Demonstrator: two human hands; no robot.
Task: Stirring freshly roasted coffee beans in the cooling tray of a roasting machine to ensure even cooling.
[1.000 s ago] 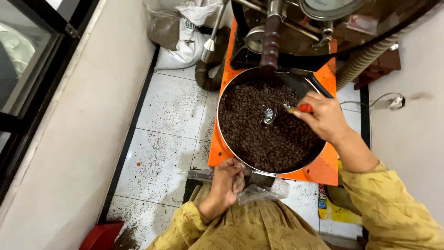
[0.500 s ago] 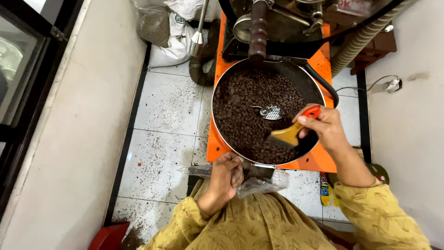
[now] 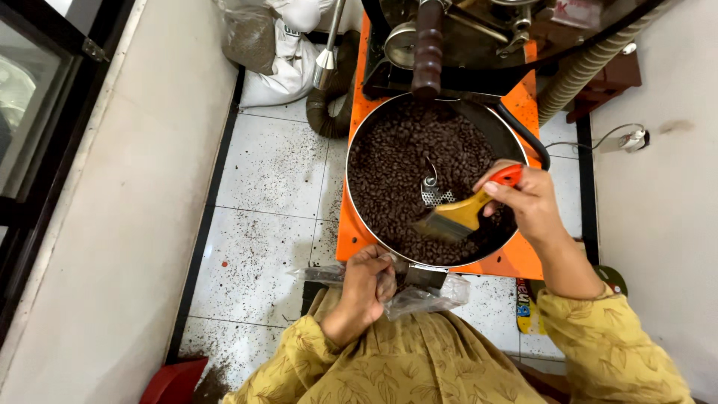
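A round metal cooling tray (image 3: 357, 224) full of dark roasted coffee beans (image 3: 404, 164) sits on an orange machine base (image 3: 523, 258). My right hand (image 3: 527, 202) grips a paintbrush (image 3: 464, 217) with a yellow and red handle, its bristles down in the beans at the tray's near right side. My left hand (image 3: 366, 288) holds a clear plastic bag (image 3: 426, 295) against the chute at the tray's front edge. A small metal stirrer hub (image 3: 432, 191) stands in the tray's middle.
The roaster body (image 3: 464, 37) rises behind the tray, with a ribbed hose (image 3: 583, 67) at the right. White floor tiles (image 3: 262, 202) strewn with chaff lie at left. Sacks (image 3: 269, 37) lean at the back. A red dustpan (image 3: 176, 381) sits at bottom left.
My right hand has drawn the brush from the tray's middle toward its near right side, lowering the bristles into the beans. My left hand stays on the bag at the chute.
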